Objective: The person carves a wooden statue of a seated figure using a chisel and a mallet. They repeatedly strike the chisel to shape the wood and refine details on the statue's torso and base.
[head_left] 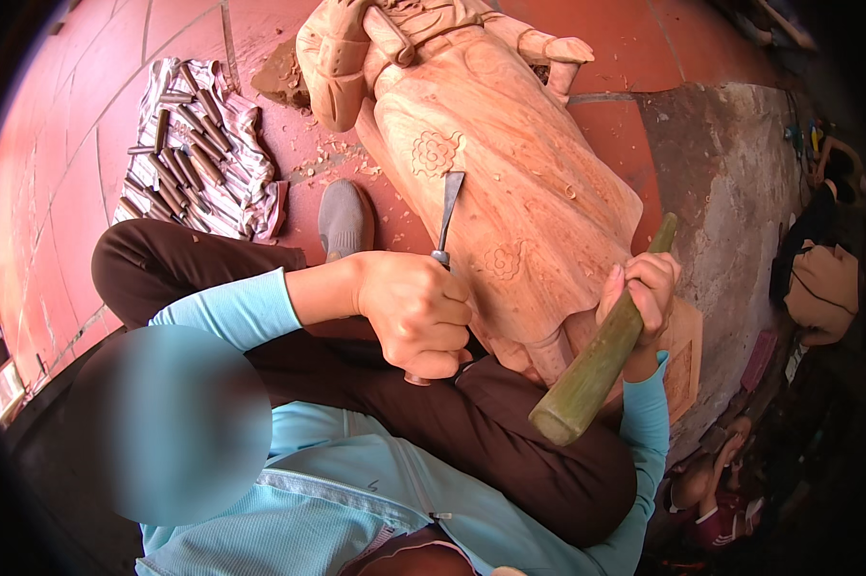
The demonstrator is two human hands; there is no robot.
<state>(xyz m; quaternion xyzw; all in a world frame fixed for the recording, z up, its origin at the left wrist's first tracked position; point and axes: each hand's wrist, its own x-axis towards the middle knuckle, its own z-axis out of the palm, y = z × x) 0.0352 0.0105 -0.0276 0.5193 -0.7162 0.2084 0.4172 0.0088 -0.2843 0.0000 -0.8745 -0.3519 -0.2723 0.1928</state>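
My left hand (pixel 415 309) is wrapped round the handle of a chisel (pixel 449 213). Its flat metal blade points away from me, and the tip is at or just above the carved wooden figure (pixel 510 202), just below a scrolled flower-like relief (pixel 437 154). My right hand (pixel 644 293) grips the narrower part of a greenish, tapered mallet (pixel 591 370); its thick end hangs toward my knee, apart from the chisel. A second, fainter scroll pattern (pixel 503 259) shows lower on the figure's robe. The figure lies on its back with its base toward me.
Several chisels (pixel 188 144) lie on a striped cloth (pixel 260 197) at the left. Wood chips are scattered over the red tiled floor (pixel 59 163). A block-like brown piece (pixel 284 77) sits by the figure. My shod foot (pixel 345 216) is beside it. Other people are at the right edge.
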